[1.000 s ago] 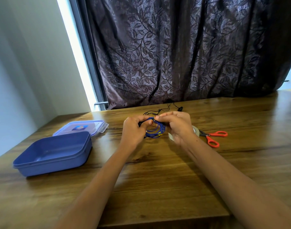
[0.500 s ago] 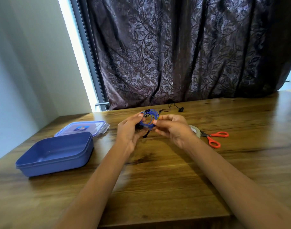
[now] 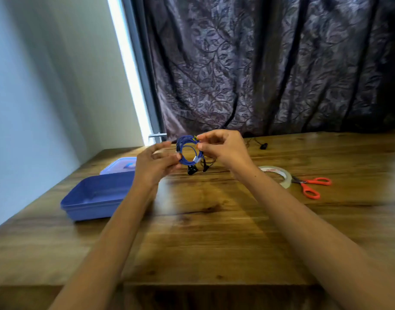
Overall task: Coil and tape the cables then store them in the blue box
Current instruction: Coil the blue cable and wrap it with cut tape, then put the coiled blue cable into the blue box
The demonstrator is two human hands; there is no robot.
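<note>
A coiled blue cable (image 3: 187, 151) is held upright above the wooden table, with a strip of clear tape around its lower right side. My left hand (image 3: 155, 163) pinches the coil's lower left edge. My right hand (image 3: 223, 146) grips its upper right edge with thumb and fingers. Black earbud ends (image 3: 193, 170) hang below the coil. The open blue box (image 3: 95, 195) stands on the table to the left, below my left forearm. A roll of clear tape (image 3: 279, 174) lies right of my right wrist.
Orange-handled scissors (image 3: 313, 185) lie beside the tape roll. The box's clear lid (image 3: 119, 165) rests behind the box. A thin black cable (image 3: 260, 145) lies at the table's back edge under the dark curtain (image 3: 259, 63). A wall stands at left.
Both hands have lifted the blue coil higher off the table and turned it upright. The view has shifted so the box sits closer to the hands.
</note>
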